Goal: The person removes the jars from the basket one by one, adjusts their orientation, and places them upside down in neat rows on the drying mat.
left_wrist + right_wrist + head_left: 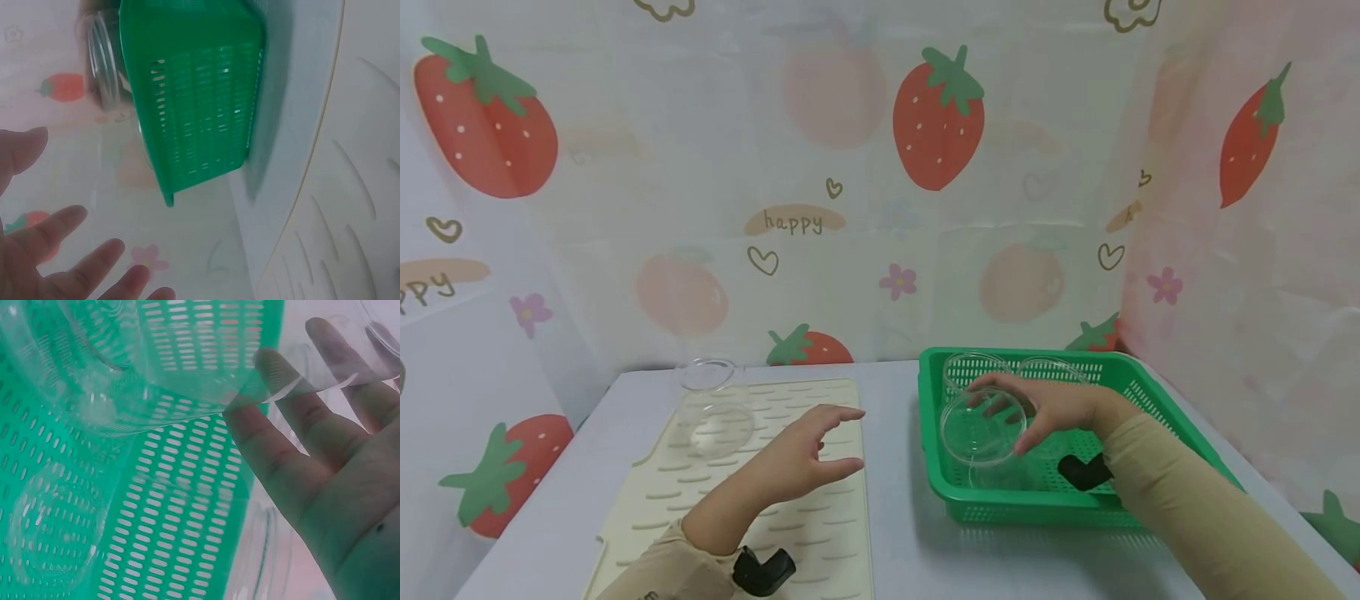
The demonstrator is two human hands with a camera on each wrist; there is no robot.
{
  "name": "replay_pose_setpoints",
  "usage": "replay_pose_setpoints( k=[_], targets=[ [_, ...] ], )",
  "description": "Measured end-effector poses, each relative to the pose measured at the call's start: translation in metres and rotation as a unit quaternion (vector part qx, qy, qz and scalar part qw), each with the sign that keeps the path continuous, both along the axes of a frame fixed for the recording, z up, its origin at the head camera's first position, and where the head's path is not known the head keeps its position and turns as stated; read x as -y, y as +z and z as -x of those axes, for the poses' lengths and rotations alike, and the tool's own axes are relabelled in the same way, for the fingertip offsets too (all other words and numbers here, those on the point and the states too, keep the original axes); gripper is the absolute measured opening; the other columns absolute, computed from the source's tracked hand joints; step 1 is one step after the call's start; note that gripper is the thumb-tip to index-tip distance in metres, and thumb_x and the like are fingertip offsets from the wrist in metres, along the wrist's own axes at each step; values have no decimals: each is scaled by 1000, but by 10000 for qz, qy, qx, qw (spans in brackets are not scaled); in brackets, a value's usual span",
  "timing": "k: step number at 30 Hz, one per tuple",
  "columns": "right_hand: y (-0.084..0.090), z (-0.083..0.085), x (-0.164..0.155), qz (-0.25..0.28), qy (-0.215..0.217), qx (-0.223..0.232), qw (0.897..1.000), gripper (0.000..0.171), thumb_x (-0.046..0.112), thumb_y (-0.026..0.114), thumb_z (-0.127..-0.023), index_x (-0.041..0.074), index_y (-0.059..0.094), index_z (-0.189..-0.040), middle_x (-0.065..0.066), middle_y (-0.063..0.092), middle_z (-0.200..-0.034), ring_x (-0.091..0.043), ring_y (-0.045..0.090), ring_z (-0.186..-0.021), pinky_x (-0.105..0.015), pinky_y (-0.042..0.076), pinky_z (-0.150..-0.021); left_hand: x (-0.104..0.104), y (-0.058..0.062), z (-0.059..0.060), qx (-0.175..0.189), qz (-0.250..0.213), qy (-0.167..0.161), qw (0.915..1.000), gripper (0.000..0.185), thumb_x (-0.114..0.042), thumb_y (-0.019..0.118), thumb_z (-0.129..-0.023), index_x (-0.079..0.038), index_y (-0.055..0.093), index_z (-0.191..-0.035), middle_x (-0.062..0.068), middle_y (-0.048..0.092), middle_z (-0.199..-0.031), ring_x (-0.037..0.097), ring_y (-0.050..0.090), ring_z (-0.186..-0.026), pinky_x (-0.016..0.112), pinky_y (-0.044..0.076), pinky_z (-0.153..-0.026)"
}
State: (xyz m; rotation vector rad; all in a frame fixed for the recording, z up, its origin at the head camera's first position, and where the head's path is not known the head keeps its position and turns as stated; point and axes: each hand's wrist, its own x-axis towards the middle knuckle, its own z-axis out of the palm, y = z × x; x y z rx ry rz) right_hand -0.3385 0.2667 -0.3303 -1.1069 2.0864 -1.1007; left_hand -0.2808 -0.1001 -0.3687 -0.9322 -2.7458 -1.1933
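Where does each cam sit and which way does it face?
Head: on the head, looking forward and down at the table; shows left hand, right hand and both sleeves.
Left wrist: on the left wrist, looking past spread fingers at the green basket.
Right wrist: on the right wrist, looking along the palm onto a clear glass dish.
All three views share the basket.

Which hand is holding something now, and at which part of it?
The right hand grips a clear glass bowl by its rim, over the green basket. The left hand holds nothing.
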Motion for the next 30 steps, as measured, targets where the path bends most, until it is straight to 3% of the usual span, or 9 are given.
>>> replay_pose_setpoints(
  k=[6,12,20,30],
  targets=[
    [6,-3,-6,266,-109,-106,9995,77,6,69,-78,4,20,-138,-23,26,-140,-44,31,-125,-43,46,-89,1,1,0,-21,-6,-25,10000,57,-38,67,-81,-18,46,-131,-2,44,-133,24,39,-125,47,40,-96],
    [11,-8,-8,439,-241,-75,9987,74,5,66,-78,3,20,-137,-27,27,-138,-43,34,-124,-48,47,-86,1,3,-1,-37,17,-19,10000,58,-38,68,-81,-20,46,-131,-1,44,-133,24,39,-125,46,40,-96],
    [22,-10,-14,836,-38,-525,9951,73,0,64,-79,-3,18,-136,-29,29,-135,-50,34,-121,-42,44,-93,4,4,-1,-129,2,14,9999,59,-38,69,-80,-20,46,-132,-1,45,-132,25,41,-123,46,41,-95],
    [43,-17,-19,990,8,-813,9918,74,-5,64,-77,-4,17,-135,-19,35,-135,-36,42,-122,-47,41,-96,8,8,-2,-221,72,62,9997,63,-37,69,-79,-18,44,-134,2,44,-133,28,42,-122,45,42,-94]
  ],
)
